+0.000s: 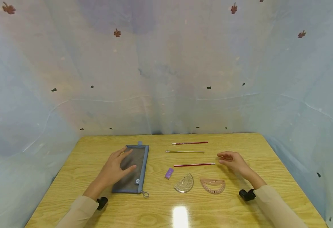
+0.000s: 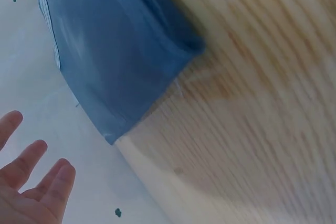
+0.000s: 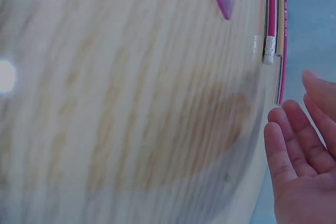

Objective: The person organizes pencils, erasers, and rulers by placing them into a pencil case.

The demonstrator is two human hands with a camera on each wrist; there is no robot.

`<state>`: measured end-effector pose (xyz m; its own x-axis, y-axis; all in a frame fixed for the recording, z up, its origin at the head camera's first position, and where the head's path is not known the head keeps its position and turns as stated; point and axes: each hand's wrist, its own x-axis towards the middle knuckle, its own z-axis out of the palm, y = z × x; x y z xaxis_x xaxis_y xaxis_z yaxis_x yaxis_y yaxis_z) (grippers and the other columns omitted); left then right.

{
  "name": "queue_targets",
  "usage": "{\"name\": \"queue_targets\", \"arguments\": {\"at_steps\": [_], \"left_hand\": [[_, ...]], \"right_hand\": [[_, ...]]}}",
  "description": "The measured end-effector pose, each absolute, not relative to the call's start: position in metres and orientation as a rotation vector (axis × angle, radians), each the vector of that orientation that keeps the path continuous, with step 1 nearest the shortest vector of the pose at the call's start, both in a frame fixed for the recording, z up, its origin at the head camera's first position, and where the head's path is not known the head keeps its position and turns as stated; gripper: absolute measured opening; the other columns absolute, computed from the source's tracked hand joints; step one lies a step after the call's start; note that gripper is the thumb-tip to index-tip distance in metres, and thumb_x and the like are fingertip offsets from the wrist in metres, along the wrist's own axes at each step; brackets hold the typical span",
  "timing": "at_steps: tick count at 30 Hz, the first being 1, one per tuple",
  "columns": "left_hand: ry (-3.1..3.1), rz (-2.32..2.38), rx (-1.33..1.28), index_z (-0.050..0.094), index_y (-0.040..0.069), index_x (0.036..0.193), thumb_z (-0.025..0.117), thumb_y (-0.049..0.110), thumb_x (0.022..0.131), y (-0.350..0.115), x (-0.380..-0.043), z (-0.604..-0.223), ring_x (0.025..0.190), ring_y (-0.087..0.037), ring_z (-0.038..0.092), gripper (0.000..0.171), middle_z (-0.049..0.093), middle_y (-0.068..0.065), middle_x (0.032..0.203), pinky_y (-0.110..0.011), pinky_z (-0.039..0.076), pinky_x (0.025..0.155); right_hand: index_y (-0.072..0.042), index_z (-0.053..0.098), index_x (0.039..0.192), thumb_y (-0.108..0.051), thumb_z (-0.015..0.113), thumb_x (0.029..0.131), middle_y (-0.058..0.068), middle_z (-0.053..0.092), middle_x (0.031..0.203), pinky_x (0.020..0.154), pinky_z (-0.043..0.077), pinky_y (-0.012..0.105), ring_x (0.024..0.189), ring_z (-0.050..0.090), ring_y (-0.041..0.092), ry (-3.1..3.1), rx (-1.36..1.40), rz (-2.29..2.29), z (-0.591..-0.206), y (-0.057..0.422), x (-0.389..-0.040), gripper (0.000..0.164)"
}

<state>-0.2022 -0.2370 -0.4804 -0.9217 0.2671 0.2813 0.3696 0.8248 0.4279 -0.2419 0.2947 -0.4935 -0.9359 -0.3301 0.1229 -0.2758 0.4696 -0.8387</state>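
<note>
My left hand [image 1: 112, 169] hovers over the left side of a grey-blue zippered mesh pouch [image 1: 136, 161], fingers spread, hiding part of it. In the left wrist view the pouch [image 2: 105, 51] lies apart from the fingertips. My right hand [image 1: 236, 163], loosely curved and holding nothing, is just right of the white eraser end of a red pencil [image 1: 194, 164]. Beyond that lie a yellow pencil [image 1: 184, 152] and another red pencil [image 1: 190, 143]. Nearer are a purple eraser [image 1: 169, 173], a clear protractor [image 1: 184, 183] and a pinkish protractor [image 1: 212, 191].
Everything lies on a wood-grain table [image 1: 155, 209] with a bright light reflection at its front. A pale patterned curtain [image 1: 166, 79] hangs behind and along both sides. The pouch's zipper ring [image 1: 145, 194] points toward the near edge.
</note>
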Motion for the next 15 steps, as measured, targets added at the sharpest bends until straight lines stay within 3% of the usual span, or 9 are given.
{"name": "queue_targets", "arguments": {"at_steps": [7,15], "left_hand": [[-2.785,-0.841,-0.470,0.053,0.009,0.145,0.076,0.046,0.087,-0.230,-0.204,-0.481,0.135,-0.046,0.038,0.073,0.043,-0.019,0.149,-0.069,0.038,0.101],[-2.737,-0.983,-0.434,0.059,0.006,0.138,0.081,0.038,0.085,-0.221,-0.205,-0.478,0.117,-0.041,0.057,0.066,0.056,-0.017,0.134,-0.053,0.056,0.088]], "right_hand": [[0.013,0.062,0.123,-0.004,0.069,0.093,0.027,0.065,0.119,0.085,0.055,0.023,0.102,0.065,0.034,2.626,-0.519,-1.499,-0.495,0.291,-0.246,0.035],[0.012,0.064,0.120,-0.004,0.070,0.092,0.025,0.067,0.114,0.084,0.055,0.025,0.099,0.065,0.033,2.633,-0.519,-1.453,-0.494,0.284,-0.250,0.032]]}}
